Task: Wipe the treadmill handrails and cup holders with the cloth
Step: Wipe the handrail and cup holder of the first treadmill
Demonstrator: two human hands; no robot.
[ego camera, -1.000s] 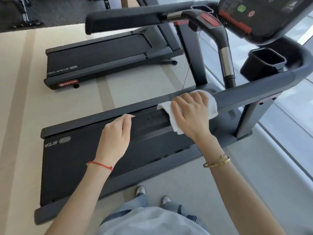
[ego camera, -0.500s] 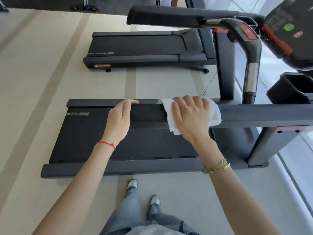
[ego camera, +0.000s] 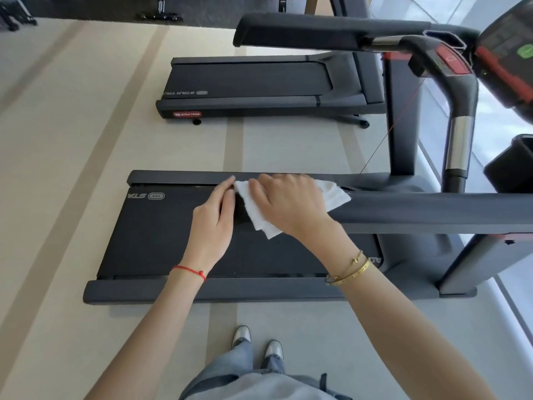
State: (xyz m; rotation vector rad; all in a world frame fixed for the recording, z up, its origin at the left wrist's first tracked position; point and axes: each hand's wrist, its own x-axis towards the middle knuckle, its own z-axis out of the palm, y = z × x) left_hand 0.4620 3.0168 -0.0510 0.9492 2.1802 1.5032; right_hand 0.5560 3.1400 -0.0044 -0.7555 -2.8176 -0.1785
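Note:
The treadmill's near handrail [ego camera: 432,212] is a dark padded bar running in from the right. A white cloth [ego camera: 336,194] is draped over its left end. My right hand [ego camera: 288,203] lies on top of the cloth, fingers curled over it and the rail. My left hand [ego camera: 213,223] is at the rail's tip, fingers straight against the end and touching the cloth's edge. The far handrail [ego camera: 302,33] crosses the top. A black cup holder [ego camera: 513,166] sits at the right edge, below the console [ego camera: 507,53].
The treadmill belt [ego camera: 161,232] lies under my hands, with my feet [ego camera: 256,345] beside its near side rail. A curved grip with a silver section [ego camera: 458,140] rises to the right. A second treadmill [ego camera: 253,82] stands beyond on the beige floor. Glass runs along the right.
My right hand has slid the cloth left along the near handrail to its end. My left hand went from curling over the rail top to lying straight against the tip.

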